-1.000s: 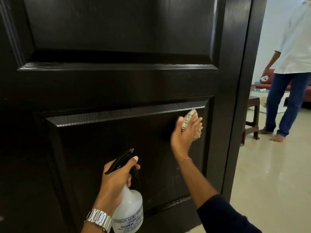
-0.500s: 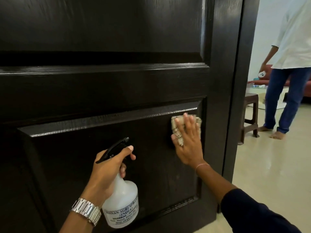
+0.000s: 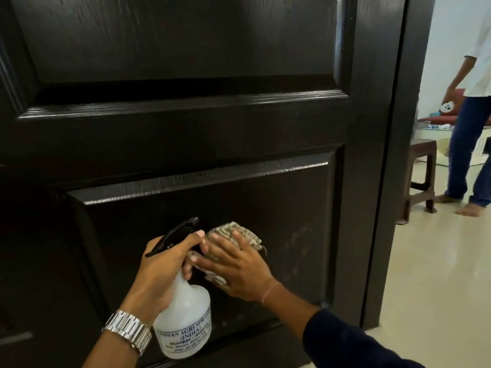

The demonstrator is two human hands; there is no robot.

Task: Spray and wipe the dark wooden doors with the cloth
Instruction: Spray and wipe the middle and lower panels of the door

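A dark wooden door (image 3: 212, 134) with raised panels fills most of the view. My left hand (image 3: 164, 266) grips the neck of a white spray bottle (image 3: 186, 322) with a black trigger head, held just in front of the lower panel. My right hand (image 3: 236, 269) presses a checked cloth (image 3: 239, 232) flat against the lower panel with straight, spread fingers, right beside the bottle's nozzle. A faint dull smear shows on the panel to the right of the cloth.
The door's edge and frame (image 3: 393, 181) stand at the right. Beyond lies a pale tiled floor (image 3: 438, 274). A person in a white shirt and blue jeans (image 3: 473, 144) stands barefoot there, near a dark wooden stool (image 3: 422, 176) and a red sofa.
My right hand has slid the cloth down and left across the lower panel, from its upper right corner to beside the spray bottle. My left hand kept holding the bottle.
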